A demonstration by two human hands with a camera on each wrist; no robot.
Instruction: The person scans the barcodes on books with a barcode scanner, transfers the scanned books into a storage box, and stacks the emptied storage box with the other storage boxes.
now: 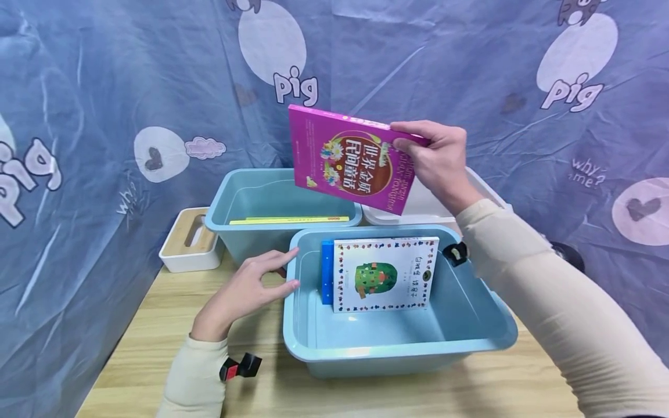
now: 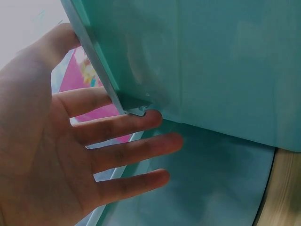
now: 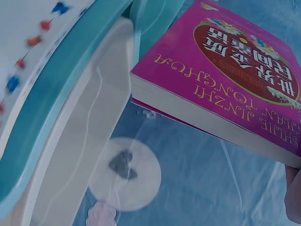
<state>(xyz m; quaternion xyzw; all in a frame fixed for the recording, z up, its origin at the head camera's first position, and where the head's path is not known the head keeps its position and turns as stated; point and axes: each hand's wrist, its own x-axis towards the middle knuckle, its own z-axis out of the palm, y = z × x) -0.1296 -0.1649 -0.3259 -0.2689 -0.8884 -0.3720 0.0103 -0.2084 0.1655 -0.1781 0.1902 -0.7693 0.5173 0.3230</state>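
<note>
My right hand (image 1: 439,154) pinches a magenta storybook (image 1: 313,145) by its upper right corner, thumb on the front cover. The book hangs tilted in the air, above the gap between the back bins and the front bin. In the right wrist view the book's (image 3: 188,56) thick page edge shows, with only a fingertip at the right edge. My left hand (image 1: 251,287) touches the left rim of the front blue bin (image 1: 387,351); in the left wrist view its fingers (image 2: 136,150) are straight and spread. Inside that bin a white picture book (image 1: 392,278) leans against a blue book (image 1: 327,273).
Behind on the left stands another blue bin (image 1: 245,197) with thin yellow books (image 1: 287,220) in it. A white bin (image 1: 439,200) is beside it, partly hidden by the right arm. A wooden-lidded tissue box (image 1: 190,238) stands at the left on the wooden table (image 1: 209,313).
</note>
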